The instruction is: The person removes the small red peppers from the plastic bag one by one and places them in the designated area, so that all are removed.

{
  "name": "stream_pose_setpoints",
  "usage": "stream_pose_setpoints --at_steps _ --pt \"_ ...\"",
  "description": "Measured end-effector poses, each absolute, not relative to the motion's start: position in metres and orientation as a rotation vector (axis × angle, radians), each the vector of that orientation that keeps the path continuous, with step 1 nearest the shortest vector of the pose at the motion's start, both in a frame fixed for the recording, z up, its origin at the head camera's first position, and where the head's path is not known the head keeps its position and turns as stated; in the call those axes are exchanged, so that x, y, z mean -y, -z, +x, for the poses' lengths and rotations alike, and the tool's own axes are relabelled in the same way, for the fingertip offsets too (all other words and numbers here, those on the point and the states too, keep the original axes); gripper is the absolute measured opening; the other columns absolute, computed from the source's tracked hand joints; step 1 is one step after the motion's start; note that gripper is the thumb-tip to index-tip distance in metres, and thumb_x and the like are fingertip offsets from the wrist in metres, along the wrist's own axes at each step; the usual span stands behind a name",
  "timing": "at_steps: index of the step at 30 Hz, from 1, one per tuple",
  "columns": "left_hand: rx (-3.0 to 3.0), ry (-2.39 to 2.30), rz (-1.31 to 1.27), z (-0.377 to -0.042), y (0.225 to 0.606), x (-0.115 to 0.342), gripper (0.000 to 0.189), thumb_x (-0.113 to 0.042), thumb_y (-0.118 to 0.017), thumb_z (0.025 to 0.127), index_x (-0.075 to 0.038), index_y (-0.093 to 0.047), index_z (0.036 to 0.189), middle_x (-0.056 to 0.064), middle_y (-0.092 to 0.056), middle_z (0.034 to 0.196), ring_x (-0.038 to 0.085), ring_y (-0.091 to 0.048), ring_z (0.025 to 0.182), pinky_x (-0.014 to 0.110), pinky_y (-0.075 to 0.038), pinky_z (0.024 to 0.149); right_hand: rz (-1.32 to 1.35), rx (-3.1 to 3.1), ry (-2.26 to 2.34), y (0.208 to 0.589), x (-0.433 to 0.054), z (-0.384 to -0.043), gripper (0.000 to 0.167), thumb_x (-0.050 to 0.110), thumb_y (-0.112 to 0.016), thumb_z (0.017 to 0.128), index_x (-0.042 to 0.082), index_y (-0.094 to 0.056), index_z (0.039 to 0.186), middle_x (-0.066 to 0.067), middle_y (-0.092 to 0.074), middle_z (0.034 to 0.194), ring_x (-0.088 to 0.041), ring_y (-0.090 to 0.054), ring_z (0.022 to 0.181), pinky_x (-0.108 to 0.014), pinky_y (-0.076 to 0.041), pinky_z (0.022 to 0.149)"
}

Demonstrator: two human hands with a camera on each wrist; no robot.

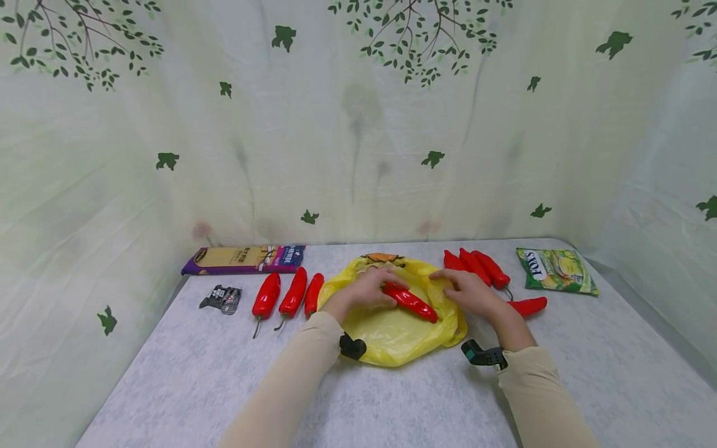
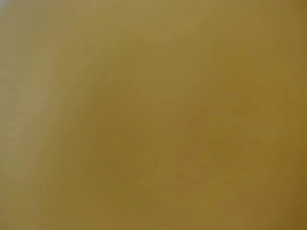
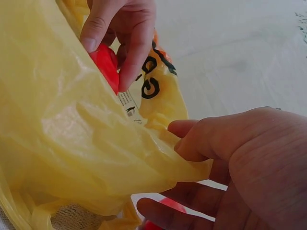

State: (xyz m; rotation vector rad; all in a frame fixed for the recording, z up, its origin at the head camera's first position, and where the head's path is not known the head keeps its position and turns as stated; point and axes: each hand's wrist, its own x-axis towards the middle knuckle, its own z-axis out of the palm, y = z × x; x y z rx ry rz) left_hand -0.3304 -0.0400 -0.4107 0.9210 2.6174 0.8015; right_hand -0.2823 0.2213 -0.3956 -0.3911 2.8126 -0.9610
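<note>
In the head view, my left hand grips a shiny red chili pepper by one end, over the mouth of a yellow plastic bag. The pepper slants down to the right. My right hand pinches the bag's right rim between thumb and fingers, which the right wrist view shows close up, the bag stretched from the right hand. Beyond the film there, the left hand pinches the pepper, partly hidden. Only blurred yellow fills the left wrist view.
Three red peppers lie left of the bag; several more lie behind my right hand, one beside its wrist. A long purple-and-tan packet and a small black packet lie left, a green FOXS packet right.
</note>
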Motion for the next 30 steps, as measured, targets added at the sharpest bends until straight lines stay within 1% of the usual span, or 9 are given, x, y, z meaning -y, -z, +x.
stream_pose_setpoints --at_steps 2,6,11,16,19,24,28,30 --pt "-2.600 -0.830 0.919 -0.331 0.412 0.040 0.040 -0.013 -0.073 0.090 -0.025 -0.068 0.128 0.000 -0.056 0.146 0.023 -0.044 0.141 0.044 -0.033 0.120 -0.392 -2.812 0.962 0.396 -0.221 -0.283 0.041 0.009 -0.061 0.094 0.015 -0.061 0.135 -0.017 -0.057 0.141 -0.028 -0.055 0.111 -0.041 -0.058 0.093" --pt "-2.564 -0.885 0.910 -0.331 0.412 0.040 0.040 -0.012 -0.075 0.088 -0.023 -0.070 0.126 -0.003 -0.065 0.134 0.016 -0.054 0.127 0.036 -0.043 0.112 -0.379 -2.815 0.961 0.394 -0.221 -0.282 0.041 0.009 -0.060 0.095 0.016 -0.061 0.135 -0.017 -0.057 0.141 -0.028 -0.055 0.112 -0.042 -0.058 0.094" --pt "-2.571 -0.888 0.939 -0.329 0.411 0.041 0.038 -0.013 -0.077 0.087 -0.020 -0.071 0.123 -0.003 -0.068 0.127 0.014 -0.056 0.115 0.032 -0.046 0.105 -0.353 -2.809 0.973 0.393 -0.220 -0.279 0.041 0.010 -0.060 0.095 0.016 -0.061 0.136 -0.016 -0.057 0.141 -0.028 -0.054 0.113 -0.042 -0.057 0.095" --pt "-2.597 -0.867 0.962 -0.323 0.406 0.044 0.037 -0.017 -0.078 0.087 -0.019 -0.071 0.123 -0.003 -0.069 0.125 0.016 -0.057 0.114 0.033 -0.045 0.105 -0.343 -2.799 0.989 0.392 -0.222 -0.279 0.041 0.011 -0.059 0.096 0.016 -0.060 0.137 -0.015 -0.057 0.140 -0.027 -0.054 0.112 -0.041 -0.057 0.094" --pt "-2.618 -0.851 0.999 -0.318 0.402 0.046 0.037 -0.019 -0.078 0.087 -0.018 -0.071 0.123 -0.002 -0.070 0.125 0.017 -0.058 0.115 0.034 -0.046 0.105 -0.343 -2.801 0.999 0.392 -0.225 -0.280 0.041 0.011 -0.057 0.096 0.017 -0.059 0.137 -0.015 -0.056 0.142 -0.028 -0.053 0.115 -0.044 -0.056 0.097" --pt "-2.645 -0.883 1.045 -0.308 0.397 0.052 0.036 -0.017 -0.078 0.086 -0.014 -0.071 0.122 0.000 -0.071 0.119 0.017 -0.058 0.108 0.033 -0.048 0.100 -0.343 -2.795 1.014 0.391 -0.228 -0.279 0.041 0.010 -0.055 0.097 0.017 -0.059 0.138 -0.015 -0.053 0.145 -0.030 -0.052 0.120 -0.049 -0.052 0.103" --pt "-2.683 -0.927 1.015 -0.301 0.397 0.059 0.035 -0.017 -0.077 0.087 -0.014 -0.070 0.122 -0.001 -0.069 0.114 0.016 -0.056 0.105 0.032 -0.049 0.096 -0.347 -2.805 1.001 0.391 -0.228 -0.279 0.041 0.011 -0.054 0.098 0.016 -0.058 0.138 -0.015 -0.054 0.145 -0.030 -0.052 0.118 -0.049 -0.053 0.103" --pt "-2.698 -0.961 0.999 -0.297 0.398 0.063 0.035 -0.017 -0.077 0.087 -0.014 -0.070 0.122 0.000 -0.069 0.115 0.017 -0.056 0.106 0.033 -0.050 0.095 -0.338 -2.808 0.997 0.392 -0.228 -0.279 0.040 0.011 -0.054 0.098 0.017 -0.058 0.138 -0.015 -0.054 0.145 -0.029 -0.053 0.117 -0.048 -0.053 0.102"
